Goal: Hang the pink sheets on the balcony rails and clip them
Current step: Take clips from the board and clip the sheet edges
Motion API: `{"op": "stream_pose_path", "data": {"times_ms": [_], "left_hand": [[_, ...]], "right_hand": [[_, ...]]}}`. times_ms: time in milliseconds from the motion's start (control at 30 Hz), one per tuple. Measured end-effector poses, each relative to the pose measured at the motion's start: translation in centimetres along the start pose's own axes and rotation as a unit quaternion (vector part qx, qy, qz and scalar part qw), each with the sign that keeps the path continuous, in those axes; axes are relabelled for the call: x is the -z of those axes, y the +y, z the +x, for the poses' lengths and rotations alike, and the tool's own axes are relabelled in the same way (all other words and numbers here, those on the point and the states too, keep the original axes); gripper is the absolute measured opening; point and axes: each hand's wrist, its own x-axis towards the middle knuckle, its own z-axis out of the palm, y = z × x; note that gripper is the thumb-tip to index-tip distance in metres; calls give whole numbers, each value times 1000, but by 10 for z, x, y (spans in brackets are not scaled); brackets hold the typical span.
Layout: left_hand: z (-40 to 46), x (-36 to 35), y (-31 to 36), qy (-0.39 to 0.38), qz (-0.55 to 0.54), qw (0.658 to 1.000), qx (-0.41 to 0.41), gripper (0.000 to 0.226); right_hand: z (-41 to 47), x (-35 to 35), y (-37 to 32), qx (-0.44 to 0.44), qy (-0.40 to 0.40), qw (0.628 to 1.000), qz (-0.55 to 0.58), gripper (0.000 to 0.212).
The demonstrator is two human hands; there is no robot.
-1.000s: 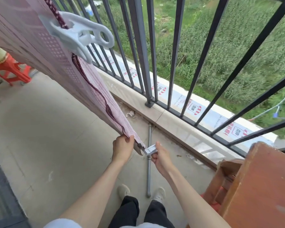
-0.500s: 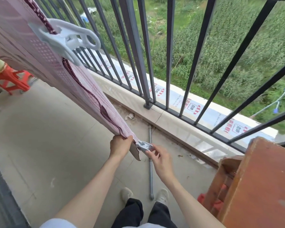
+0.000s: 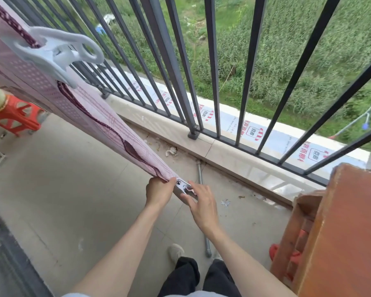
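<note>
**Sheet end pinned at the near rail**

Where the pink sheet [image 3: 90, 112] runs down from far left to the near centre, it narrows to a gathered end at a grey rail [image 3: 181, 192]. Left hand [image 3: 159, 192] has its fingers curled round that gathered end, holding it against the rail. Right hand [image 3: 201, 205] sits just beside, fingers loosely spread over a small white clip [image 3: 183, 186] at the sheet's tip; thumb under the rail. Cannot tell for sure whether the fingers press the clip or only rest on it.

Handling, as a judgement: thin, soft cloth, light, pulled fairly taut here; likely to slide along smooth metal if let go before the clip bites. Best hold is the bunched hem near the dark wavy trim [image 3: 107, 127], not the flat middle.

Count: one sheet in view; two clips, the small one at the hands and a large white clip [image 3: 51, 53] at far left, already biting the cloth. Two hands, both busy.

Around: black balcony railing [image 3: 171, 67] beyond, a metal pipe [image 3: 202, 209] on the floor, orange stool [image 3: 15, 116] left, wooden furniture [image 3: 341, 232] right.
</note>
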Motion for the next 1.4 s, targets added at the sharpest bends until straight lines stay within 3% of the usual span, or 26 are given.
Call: {"op": "stream_pose_path", "data": {"times_ms": [133,300,433,567,733,1133,1233,1400], "left_hand": [[-8,3,-2,-4,27,998,-59,30],[-19,-1,-27,-7,52,985,-163,22],[-53,-10,-65,18,81,964,-252,43],[-80,-28,-97,-60,191,890,-409,52],[-105,-33,-99,-135,265,792,-533,57],[-275,-81,-138,-323,343,534,-702,64],[-322,-114,-152,-338,343,500,-720,64],[-381,-166,-163,-349,385,486,-703,72]], "right_hand": [[2,-4,6,4,-4,998,-69,50],[-4,10,2,-6,-72,993,-98,74],[-37,33,5,-63,-33,985,-155,65],[-102,57,17,-126,37,952,-277,66],[-214,82,-3,-255,123,887,-364,70],[-465,90,-9,-512,355,754,-207,56],[-497,106,14,-544,384,729,-158,49],[-509,142,51,-551,401,723,-109,46]]}}
